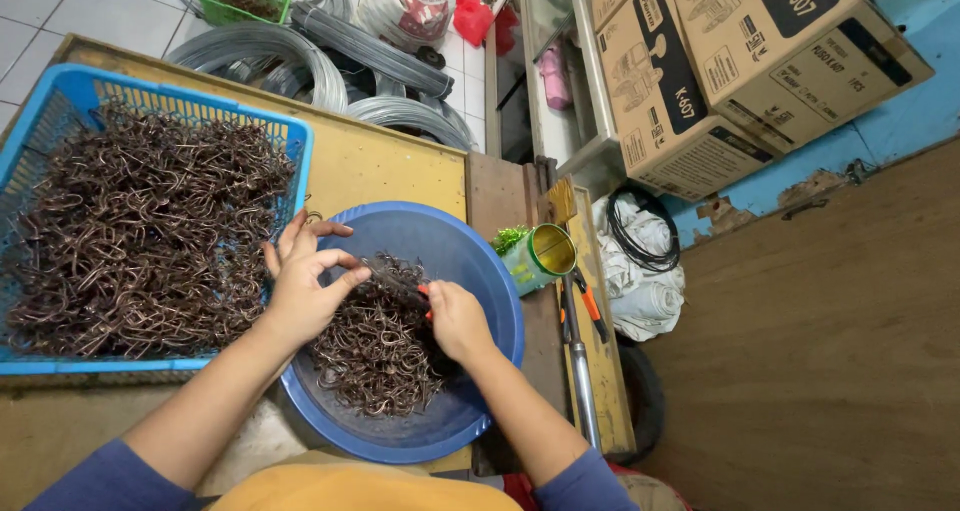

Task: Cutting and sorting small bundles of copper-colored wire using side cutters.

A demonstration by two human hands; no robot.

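A dark wire hook (385, 274) is pinched by the left hand (305, 286) over a round blue basin (480, 261) of hooks on the bench (390, 166). An orange-handled tool (425, 291) is gripped by the right hand (455, 319). Two brown cartons with black panels (740, 61) are stacked at upper right, near a green-labelled tin (540, 256).

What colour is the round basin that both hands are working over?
Blue. The round basin holding bent wire hooks shows clearly in the head view.
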